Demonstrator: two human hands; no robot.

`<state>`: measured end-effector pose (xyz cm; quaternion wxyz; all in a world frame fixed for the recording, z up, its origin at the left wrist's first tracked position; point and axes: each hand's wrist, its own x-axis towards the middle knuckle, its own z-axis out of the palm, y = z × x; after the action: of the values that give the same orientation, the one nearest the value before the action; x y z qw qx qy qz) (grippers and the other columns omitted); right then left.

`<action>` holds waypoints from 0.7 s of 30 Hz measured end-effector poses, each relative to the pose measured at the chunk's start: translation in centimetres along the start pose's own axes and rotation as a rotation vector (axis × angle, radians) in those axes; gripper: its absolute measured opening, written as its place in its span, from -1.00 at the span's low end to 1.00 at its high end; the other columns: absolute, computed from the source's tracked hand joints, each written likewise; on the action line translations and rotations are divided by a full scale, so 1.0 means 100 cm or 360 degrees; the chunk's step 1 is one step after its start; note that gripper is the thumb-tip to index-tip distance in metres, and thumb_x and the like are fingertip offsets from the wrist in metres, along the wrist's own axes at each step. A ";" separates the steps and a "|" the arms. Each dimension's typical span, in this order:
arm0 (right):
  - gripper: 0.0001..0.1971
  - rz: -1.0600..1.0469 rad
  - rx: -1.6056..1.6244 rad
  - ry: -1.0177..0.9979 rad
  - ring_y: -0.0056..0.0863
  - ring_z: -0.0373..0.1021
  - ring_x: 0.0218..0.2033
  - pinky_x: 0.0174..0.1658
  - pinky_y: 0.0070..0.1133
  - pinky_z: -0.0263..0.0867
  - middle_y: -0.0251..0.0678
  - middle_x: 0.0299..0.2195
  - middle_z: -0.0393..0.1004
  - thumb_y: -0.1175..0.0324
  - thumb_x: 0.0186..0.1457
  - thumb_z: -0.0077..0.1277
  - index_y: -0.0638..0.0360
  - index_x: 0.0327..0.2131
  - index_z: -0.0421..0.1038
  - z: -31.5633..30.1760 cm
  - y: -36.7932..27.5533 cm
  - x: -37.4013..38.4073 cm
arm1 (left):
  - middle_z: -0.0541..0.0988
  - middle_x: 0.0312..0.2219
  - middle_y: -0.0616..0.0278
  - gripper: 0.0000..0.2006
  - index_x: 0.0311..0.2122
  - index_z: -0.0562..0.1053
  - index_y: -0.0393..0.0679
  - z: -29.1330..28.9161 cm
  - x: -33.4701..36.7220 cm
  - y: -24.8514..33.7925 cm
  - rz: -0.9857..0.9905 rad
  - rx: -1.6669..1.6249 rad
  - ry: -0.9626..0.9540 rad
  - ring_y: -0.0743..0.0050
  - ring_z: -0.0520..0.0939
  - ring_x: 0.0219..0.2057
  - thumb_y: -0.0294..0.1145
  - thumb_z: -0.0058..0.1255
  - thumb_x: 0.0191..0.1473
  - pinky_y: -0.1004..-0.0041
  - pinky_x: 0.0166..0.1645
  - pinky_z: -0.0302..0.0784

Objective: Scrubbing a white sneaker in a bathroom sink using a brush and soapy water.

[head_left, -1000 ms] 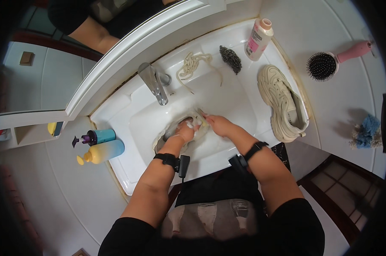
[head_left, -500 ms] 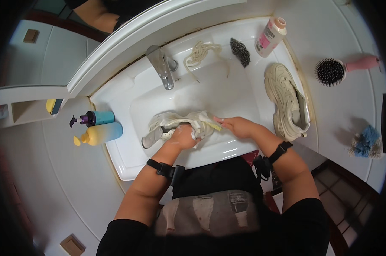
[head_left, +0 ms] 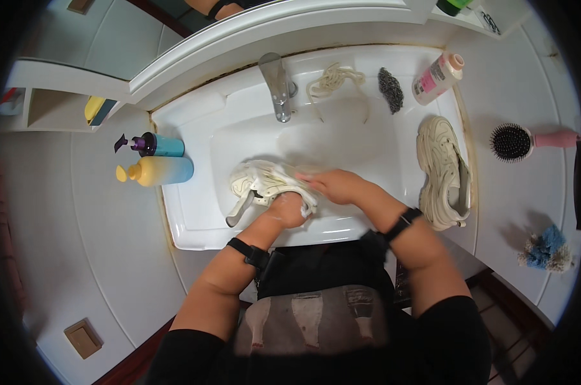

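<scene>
A wet off-white sneaker (head_left: 258, 179) with foam on it lies in the near part of the white sink (head_left: 205, 154), its grey-lined tongue hanging out at the left. My left hand (head_left: 290, 210) reaches into the shoe's opening and grips it, suds on the skin. At the sneaker's right side my right hand (head_left: 334, 185) is closed on a small scrub brush, smeared by motion and mostly hidden now; its yellowish bristles showed earlier. The matching sneaker (head_left: 441, 170), without laces, rests on the sink's right rim.
A chrome faucet (head_left: 276, 86) stands at the back. Along the rim lie off-white shoelaces (head_left: 334, 78), a steel wool pad (head_left: 390, 90) and a pinkish bottle (head_left: 436, 80). Two pump bottles, teal (head_left: 165, 145) and yellow-blue (head_left: 168, 171), are at left. A hairbrush (head_left: 515, 142) and blue-white cloth (head_left: 547, 249) are at right.
The view has shifted, so the sink contents sit differently in the picture. My right hand has moved with the brush along the shoe's side. The left hand keeps its grip inside the sneaker.
</scene>
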<state>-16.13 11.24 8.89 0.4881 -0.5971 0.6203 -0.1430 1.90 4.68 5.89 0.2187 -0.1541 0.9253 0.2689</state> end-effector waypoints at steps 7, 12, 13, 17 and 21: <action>-0.61 0.0192 0.0050 0.0056 -0.20 0.34 -0.12 -0.05 -0.41 0.25 -0.30 -0.08 0.39 0.04 0.18 -0.33 -0.50 0.10 0.12 0.015 0.032 -0.067 | 0.50 -0.25 -0.03 -0.68 -0.24 0.45 -0.15 -0.001 0.001 -0.007 -0.0011 -0.0206 0.0020 -0.04 0.49 -0.21 -0.26 -0.03 -0.15 0.14 -0.08 0.35; -0.61 0.0067 -0.0243 -0.0054 -0.16 0.37 -0.20 -0.16 -0.42 0.29 -0.25 -0.16 0.44 0.05 0.17 -0.32 -0.49 0.09 0.14 0.015 -0.038 0.025 | 0.49 -0.23 -0.02 -0.69 -0.21 0.45 -0.13 0.006 -0.001 -0.013 0.0307 -0.0155 -0.0088 0.05 0.49 -0.18 -0.30 -0.07 -0.13 0.18 -0.07 0.35; -0.61 -0.0053 -0.0289 -0.0020 -0.16 0.37 -0.21 -0.18 -0.41 0.29 -0.25 -0.18 0.45 0.04 0.17 -0.32 -0.50 0.09 0.14 0.024 -0.040 0.043 | 0.49 -0.21 -0.03 -0.68 -0.18 0.46 -0.12 0.022 0.001 -0.021 0.0461 -0.0146 0.0036 0.09 0.48 -0.15 -0.33 -0.08 -0.12 0.21 -0.05 0.34; -0.61 0.0102 -0.0334 -0.0208 -0.17 0.37 -0.20 -0.15 -0.41 0.28 -0.24 -0.17 0.44 0.04 0.17 -0.32 -0.50 0.09 0.14 0.019 -0.064 0.050 | 0.47 -0.17 0.04 -0.68 -0.17 0.46 -0.07 0.042 0.005 -0.025 0.0423 -0.0159 -0.0035 0.13 0.47 -0.13 -0.38 -0.08 -0.12 0.20 -0.03 0.31; -0.62 0.0251 -0.0177 -0.0077 -0.22 0.36 -0.13 -0.08 -0.44 0.26 -0.28 -0.10 0.41 0.00 0.17 -0.33 -0.49 0.07 0.17 0.013 -0.016 -0.003 | 0.52 -0.29 0.10 -0.73 -0.24 0.48 0.00 0.045 0.007 -0.035 0.0435 -0.0292 -0.0258 0.10 0.51 -0.25 -0.35 -0.02 -0.16 0.24 -0.13 0.38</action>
<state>-14.22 11.64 9.56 0.4789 -0.5758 0.6604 -0.0549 4.15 4.23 0.65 0.2391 -0.0241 0.8884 0.3911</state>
